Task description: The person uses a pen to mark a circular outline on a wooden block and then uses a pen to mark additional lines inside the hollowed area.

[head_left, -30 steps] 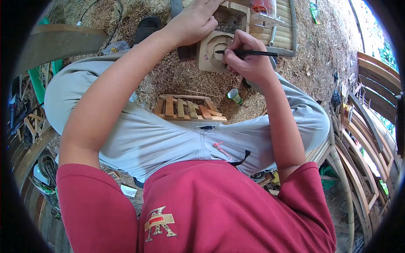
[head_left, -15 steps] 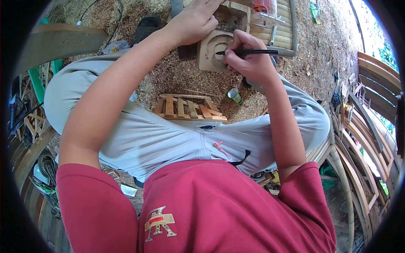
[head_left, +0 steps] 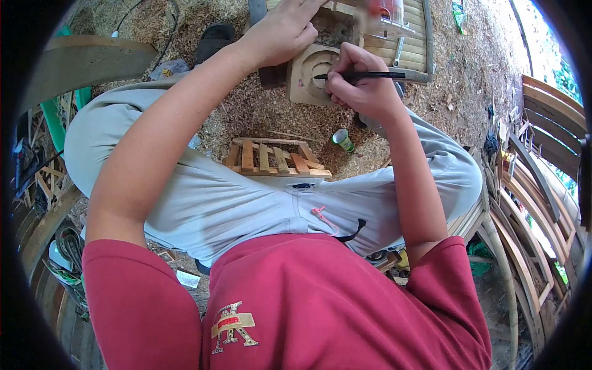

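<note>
My right hand (head_left: 364,83) is closed around a black pen (head_left: 373,75), which lies nearly level with its tip pointing left. The tip meets or hovers just over a pale wooden block (head_left: 302,92) with round, ring-like marks or a shallow hollow in its face; contact is hard to judge. My left hand (head_left: 285,32) lies flat at the block's upper side, fingers stretched toward the top edge of the view, where the fingertips are partly cut off. Beside it, the wood has a deeper, rough square hollow (head_left: 336,29).
A slatted bench top (head_left: 416,46) carries a clear container with red in it (head_left: 388,13) and a wrench (head_left: 399,52). Below are a small slatted wooden stool (head_left: 277,161) and a green can (head_left: 343,140) on shavings. A dark sandal (head_left: 216,42) lies left; wooden frames (head_left: 524,209) lean right.
The pen and my right hand have shifted very slightly up and left over the block. My left hand stays in place. A blur now shows beside the clear container.
</note>
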`<state>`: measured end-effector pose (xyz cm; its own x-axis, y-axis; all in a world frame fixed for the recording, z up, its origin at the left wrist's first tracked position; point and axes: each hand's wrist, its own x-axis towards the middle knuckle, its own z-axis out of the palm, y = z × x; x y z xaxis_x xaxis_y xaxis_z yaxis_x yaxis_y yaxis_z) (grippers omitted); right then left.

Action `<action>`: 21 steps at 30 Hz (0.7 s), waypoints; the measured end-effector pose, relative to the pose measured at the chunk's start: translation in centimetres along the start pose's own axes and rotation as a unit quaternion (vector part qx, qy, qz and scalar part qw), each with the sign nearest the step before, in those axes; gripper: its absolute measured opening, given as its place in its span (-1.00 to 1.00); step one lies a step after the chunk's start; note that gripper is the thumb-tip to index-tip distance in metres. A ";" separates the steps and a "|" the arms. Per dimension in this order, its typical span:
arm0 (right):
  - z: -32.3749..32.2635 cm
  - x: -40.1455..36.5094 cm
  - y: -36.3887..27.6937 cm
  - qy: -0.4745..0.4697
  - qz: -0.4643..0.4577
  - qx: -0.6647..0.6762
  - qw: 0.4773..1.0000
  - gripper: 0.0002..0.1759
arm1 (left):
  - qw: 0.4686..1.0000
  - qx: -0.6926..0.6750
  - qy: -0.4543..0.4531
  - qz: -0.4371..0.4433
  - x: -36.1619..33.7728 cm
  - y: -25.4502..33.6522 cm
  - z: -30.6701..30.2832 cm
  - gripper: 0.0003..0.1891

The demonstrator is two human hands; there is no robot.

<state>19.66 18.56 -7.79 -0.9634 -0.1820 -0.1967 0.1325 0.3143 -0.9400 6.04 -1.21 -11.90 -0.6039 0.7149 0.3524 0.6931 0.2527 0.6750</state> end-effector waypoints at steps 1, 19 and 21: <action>0.0 0.0 0.1 0.000 -0.004 -0.005 1.000 -0.76 | 1.000 0.001 -0.001 -0.001 0.0 0.0 0.0 -0.35; -2.3 0.0 0.8 0.124 -0.004 0.406 0.906 -0.88 | 0.987 0.117 -0.006 -0.108 -5.0 1.3 2.4 -0.07; -2.7 -0.1 0.4 0.136 -0.005 0.402 0.905 -0.89 | 0.987 0.115 -0.018 -0.111 -5.3 2.5 2.0 -0.04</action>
<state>19.16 21.25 -7.37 -0.9727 0.0900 -0.2139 0.1444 -0.4868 -0.8615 11.79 -3.07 -13.40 -0.7391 0.6475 0.1858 0.6192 0.5445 0.5658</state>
